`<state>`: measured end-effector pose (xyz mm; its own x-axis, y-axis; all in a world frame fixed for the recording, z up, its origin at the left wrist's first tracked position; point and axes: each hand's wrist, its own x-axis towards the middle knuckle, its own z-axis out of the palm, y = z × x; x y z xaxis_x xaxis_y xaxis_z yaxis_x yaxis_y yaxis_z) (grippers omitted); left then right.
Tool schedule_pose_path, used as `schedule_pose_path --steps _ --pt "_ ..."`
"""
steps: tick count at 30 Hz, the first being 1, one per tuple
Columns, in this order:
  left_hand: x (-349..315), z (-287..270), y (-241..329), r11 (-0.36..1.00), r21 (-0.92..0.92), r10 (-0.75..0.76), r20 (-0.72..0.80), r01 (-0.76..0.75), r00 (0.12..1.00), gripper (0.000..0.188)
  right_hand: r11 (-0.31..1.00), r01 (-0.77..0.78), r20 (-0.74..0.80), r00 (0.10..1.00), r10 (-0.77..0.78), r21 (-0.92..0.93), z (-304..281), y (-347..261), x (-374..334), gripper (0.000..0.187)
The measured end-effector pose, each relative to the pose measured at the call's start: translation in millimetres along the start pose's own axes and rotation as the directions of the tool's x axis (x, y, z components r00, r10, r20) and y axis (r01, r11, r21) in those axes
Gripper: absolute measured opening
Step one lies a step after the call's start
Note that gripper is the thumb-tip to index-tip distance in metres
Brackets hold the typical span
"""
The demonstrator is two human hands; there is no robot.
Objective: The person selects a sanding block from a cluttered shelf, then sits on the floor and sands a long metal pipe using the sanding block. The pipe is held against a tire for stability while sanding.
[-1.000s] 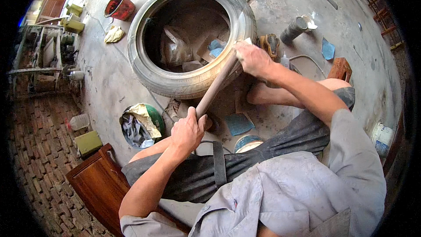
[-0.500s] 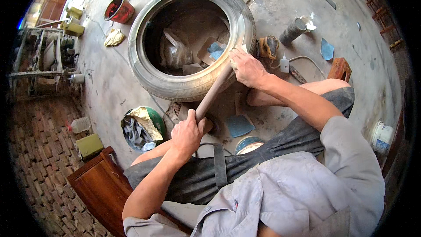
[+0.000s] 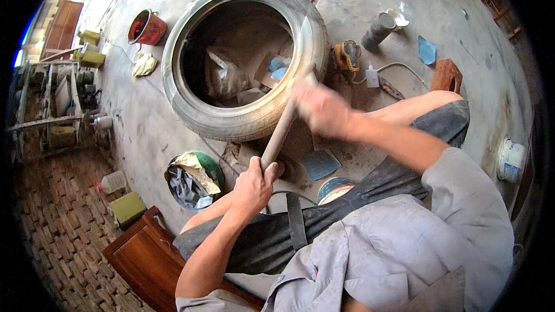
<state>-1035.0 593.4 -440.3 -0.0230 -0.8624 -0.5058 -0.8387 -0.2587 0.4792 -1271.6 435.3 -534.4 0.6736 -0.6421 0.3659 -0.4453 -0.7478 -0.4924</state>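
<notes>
A long round wooden rod [image 3: 281, 132] is gripped at its near end by the left hand [image 3: 252, 186], whose fingers are wrapped tightly around it just above the lap. Further up the same rod the right hand [image 3: 319, 108] is seen, smeared by motion blur; it lies over the wood, but whether its fingers are closed around it cannot be told. From the left-hand grip the rod slopes up and away, and its far end is rested against the near rim of a worn tyre [image 3: 245, 118] that lies flat on the concrete floor [image 3: 144, 138]. Scraps of paper and blue sheets are held inside the tyre's opening.

Just beside the left-hand grip, on the right, a blue sheet of sandpaper [image 3: 319, 164] is laid on the floor. To the left of that grip a green bowl [image 3: 192, 179] stuffed with rags is found. Beyond the right hand, an orange power sander [image 3: 347, 56] is set beside the tyre, and a red bucket [image 3: 146, 27] stands well apart past its far left side.
</notes>
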Motion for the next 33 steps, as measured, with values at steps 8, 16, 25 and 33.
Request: schedule_pose_path --steps 8,16,25,33 --pt "1 11 -6 0.998 0.024 -0.064 0.027 0.063 0.998 0.041 0.990 0.063 0.047 0.996 -0.070 0.122 -1 -81 -7 0.060" --pt "5 -11 9 0.987 -0.055 -0.148 0.079 0.153 0.986 0.054 0.986 -0.164 0.169 0.973 0.159 0.019 -7 -2 20 0.045" --pt "8 -24 14 0.892 -0.353 -0.217 0.217 0.283 0.952 0.060 0.977 -0.213 -0.037 0.976 0.213 0.001 -3 41 32 0.031" --pt "7 -33 18 0.808 -0.436 -0.259 0.343 0.397 0.903 0.060 0.998 -0.015 0.063 0.998 0.011 0.054 -9 7 17 0.041"
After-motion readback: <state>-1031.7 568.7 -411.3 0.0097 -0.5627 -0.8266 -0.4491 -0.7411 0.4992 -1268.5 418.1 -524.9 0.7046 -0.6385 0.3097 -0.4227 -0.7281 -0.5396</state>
